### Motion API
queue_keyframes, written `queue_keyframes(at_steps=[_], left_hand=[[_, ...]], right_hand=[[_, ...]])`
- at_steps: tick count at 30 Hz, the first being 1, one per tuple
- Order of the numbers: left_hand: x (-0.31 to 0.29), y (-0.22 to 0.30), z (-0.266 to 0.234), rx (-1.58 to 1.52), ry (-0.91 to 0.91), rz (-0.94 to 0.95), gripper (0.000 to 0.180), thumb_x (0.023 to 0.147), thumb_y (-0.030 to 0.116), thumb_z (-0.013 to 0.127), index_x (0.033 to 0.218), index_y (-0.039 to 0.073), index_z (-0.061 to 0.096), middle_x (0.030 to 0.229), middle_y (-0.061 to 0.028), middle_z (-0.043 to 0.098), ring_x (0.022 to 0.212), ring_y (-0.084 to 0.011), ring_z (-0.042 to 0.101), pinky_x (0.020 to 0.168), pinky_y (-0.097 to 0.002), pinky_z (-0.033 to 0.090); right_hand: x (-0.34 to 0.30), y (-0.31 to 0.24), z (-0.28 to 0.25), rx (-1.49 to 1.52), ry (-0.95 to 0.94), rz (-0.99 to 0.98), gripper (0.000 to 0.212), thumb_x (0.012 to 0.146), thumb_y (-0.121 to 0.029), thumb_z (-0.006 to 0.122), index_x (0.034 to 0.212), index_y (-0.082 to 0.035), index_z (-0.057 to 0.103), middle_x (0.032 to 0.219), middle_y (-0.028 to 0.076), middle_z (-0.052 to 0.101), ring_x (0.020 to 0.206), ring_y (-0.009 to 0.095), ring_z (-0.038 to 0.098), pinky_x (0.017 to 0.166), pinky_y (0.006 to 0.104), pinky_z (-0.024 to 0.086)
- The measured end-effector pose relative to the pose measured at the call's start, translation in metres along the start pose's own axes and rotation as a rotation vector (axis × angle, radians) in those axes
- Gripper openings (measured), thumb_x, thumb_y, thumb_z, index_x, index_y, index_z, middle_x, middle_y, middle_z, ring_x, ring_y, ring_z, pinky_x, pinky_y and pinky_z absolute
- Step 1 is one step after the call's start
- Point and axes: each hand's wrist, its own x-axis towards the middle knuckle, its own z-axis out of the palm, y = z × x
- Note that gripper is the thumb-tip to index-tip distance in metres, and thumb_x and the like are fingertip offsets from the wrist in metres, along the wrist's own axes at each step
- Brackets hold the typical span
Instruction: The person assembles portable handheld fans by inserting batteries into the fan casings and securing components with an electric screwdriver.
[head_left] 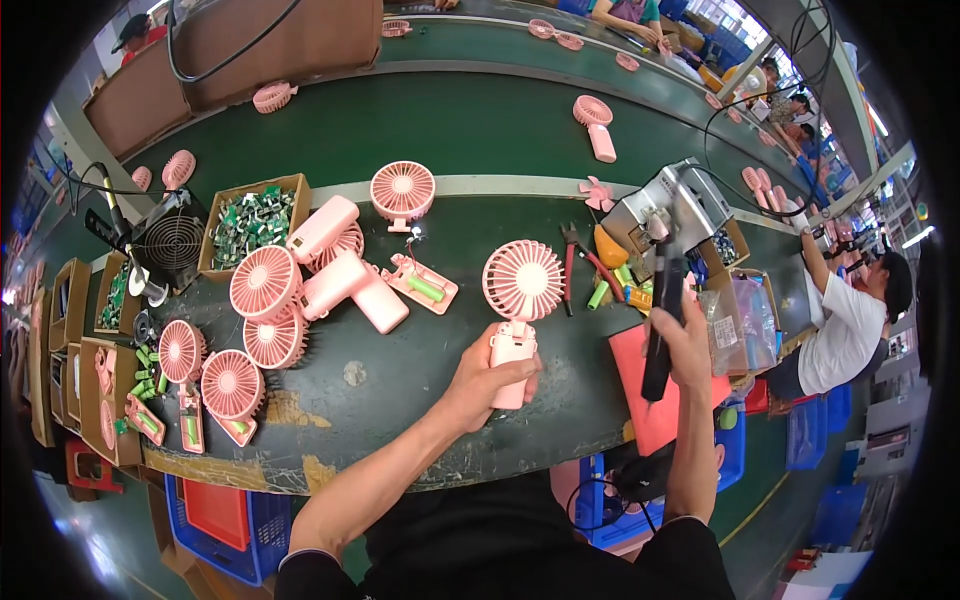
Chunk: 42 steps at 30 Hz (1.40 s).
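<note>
My left hand [482, 376] is closed around the handle of a pink handheld fan [523, 281], holding it upright with its round grille at the top. In my right hand [684, 335] is a long black tool, apparently an electric screwdriver [658, 352], smeared by motion. Its far end reaches over a silver metal box [695, 205], apparently a screw feeder. Left of my hands lie several pink fans [265, 282], piled together. An opened fan handle [424, 285] shows a green battery cell. Pliers [569, 265] with red grips rest between the held fan and the tool.
A box of green circuit boards [303, 205] stands at the back left beside a black fume fan [172, 243]. Beyond the bench runs a green conveyor [480, 115] carrying pink fans. A red-pink sheet [652, 425] lies at the right edge. A co-worker [845, 340] sits farther right.
</note>
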Motion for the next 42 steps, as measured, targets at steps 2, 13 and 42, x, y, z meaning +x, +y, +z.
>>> queue_keyframes(at_steps=[2,13,42], left_hand=[[0.002,0.001,0.001,-0.021,-0.023,-0.04,0.037,0.084,0.001,0.065,0.116,0.003,0.046,0.086,-0.0074,0.058,0.063,-0.0153,0.059,0.054,-0.0292,0.048],[0.004,-0.001,0.005,-0.068,0.056,-0.087,0.035,0.081,-0.001,0.065,0.112,0.005,0.048,0.077,-0.0056,0.056,0.056,-0.0146,0.057,0.049,-0.0294,0.047],[0.0,0.003,0.001,-0.073,0.068,-0.069,0.035,0.079,-0.002,0.065,0.109,0.004,0.048,0.073,-0.007,0.054,0.051,-0.0161,0.055,0.045,-0.0298,0.044]], right_hand=[[-0.002,-0.014,0.016,0.456,-0.056,-0.031,0.039,0.093,-0.017,0.053,0.126,0.001,0.044,0.101,0.013,0.058,0.076,0.021,0.06,0.05,0.0311,0.052],[-0.003,-0.068,0.104,0.805,-0.117,-0.657,0.075,0.094,-0.058,0.048,0.143,-0.005,0.03,0.106,0.015,0.057,0.069,0.018,0.058,0.052,0.0316,0.051],[-0.023,-0.066,0.137,0.506,-0.153,-0.783,0.044,0.086,-0.025,0.073,0.108,-0.003,0.042,0.081,0.009,0.052,0.06,0.018,0.054,0.053,0.0324,0.05]])
